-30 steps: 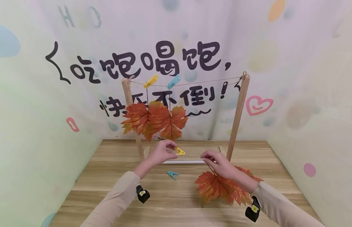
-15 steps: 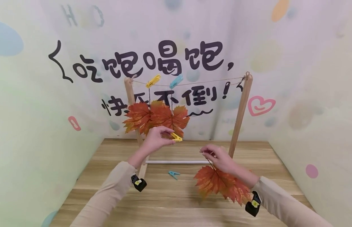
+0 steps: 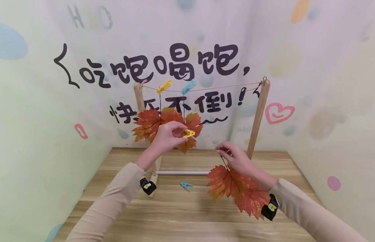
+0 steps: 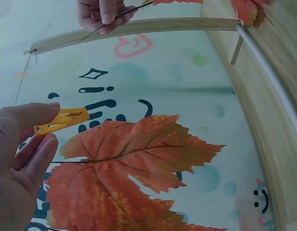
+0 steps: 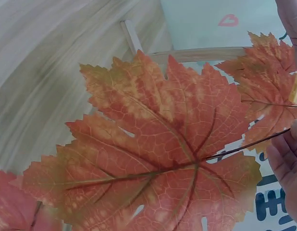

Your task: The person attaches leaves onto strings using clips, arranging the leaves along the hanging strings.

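Note:
My left hand (image 3: 168, 135) pinches a yellow clothespin (image 3: 190, 133) between thumb and fingers, in front of the hanging leaves. In the left wrist view the same clothespin (image 4: 67, 119) points toward the right. My right hand (image 3: 237, 157) pinches the thin dark stem of an orange-red artificial maple leaf (image 3: 226, 181), which hangs below the fingers. That leaf (image 5: 158, 149) fills much of the right wrist view. Two similar leaves hang from a string (image 3: 226, 87): the left one (image 3: 146, 121) by a yellow clothespin (image 3: 164, 86), the right one (image 3: 193, 123) by a blue clothespin (image 3: 188, 86).
The string runs between a left wooden post (image 3: 139, 96) and a right wooden post (image 3: 258, 117). A white rod (image 3: 181, 172) joins them low down. Another blue clothespin (image 3: 186, 186) lies on the wooden table (image 3: 163, 215). Another red leaf (image 3: 255, 198) is below my right forearm.
My left hand has risen with the yellow clothespin, now overlapping the hanging leaves. My right hand has also lifted, raising the leaf by its stem.

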The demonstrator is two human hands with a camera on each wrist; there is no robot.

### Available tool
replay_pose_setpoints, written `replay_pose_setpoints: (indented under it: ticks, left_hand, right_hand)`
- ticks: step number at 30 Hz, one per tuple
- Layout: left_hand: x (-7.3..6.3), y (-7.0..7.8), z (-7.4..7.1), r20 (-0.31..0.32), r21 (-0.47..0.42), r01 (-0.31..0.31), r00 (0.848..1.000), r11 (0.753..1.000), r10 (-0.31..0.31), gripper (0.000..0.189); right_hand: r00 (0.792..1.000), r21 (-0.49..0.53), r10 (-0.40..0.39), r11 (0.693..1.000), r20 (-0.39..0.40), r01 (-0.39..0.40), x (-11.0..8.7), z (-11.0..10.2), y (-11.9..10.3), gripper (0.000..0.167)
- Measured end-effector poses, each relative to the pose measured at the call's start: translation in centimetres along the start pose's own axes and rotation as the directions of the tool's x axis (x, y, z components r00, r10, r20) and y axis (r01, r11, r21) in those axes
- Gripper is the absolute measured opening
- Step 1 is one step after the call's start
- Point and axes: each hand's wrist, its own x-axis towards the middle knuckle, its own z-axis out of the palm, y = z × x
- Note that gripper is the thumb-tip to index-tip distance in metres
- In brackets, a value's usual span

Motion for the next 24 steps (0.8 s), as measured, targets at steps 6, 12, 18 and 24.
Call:
replay_pose_setpoints:
  ticks: [6, 12, 18, 24]
  left_hand:
    - [1.2, 1.3, -0.8, -0.015, -0.045, 0.021, 1.0, 0.999, -0.022, 0.03]
    - [2.4, 2.5, -1.5, -0.046, -0.017, -0.006, 0.999, 1.0, 0.005, 0.034]
    - [3.6, 3.4, -2.0, -0.082, 0.016, -0.005, 0.997, 1.0, 0.006, 0.03]
    - [4.4, 4.4, -2.5, -0.087, 0.003, -0.02, 0.996, 1.0, 0.02, 0.03]
  right_hand:
    - [1.0, -0.03, 0.012, 0.999, -0.026, -0.013, 1.2, -1.0, -0.9, 0.01]
    - [0.998, -0.04, 0.01, 0.999, -0.06, -0.012, 2.1, -1.9, -1.7, 0.011]
    - [0.993, -0.068, 0.008, 0.998, -0.117, -0.016, 2.7, -2.3, -2.4, 0.011]
    - [0.99, -0.067, 0.027, 0.997, -0.139, -0.036, 3.3, -2.9, -2.8, 0.012]
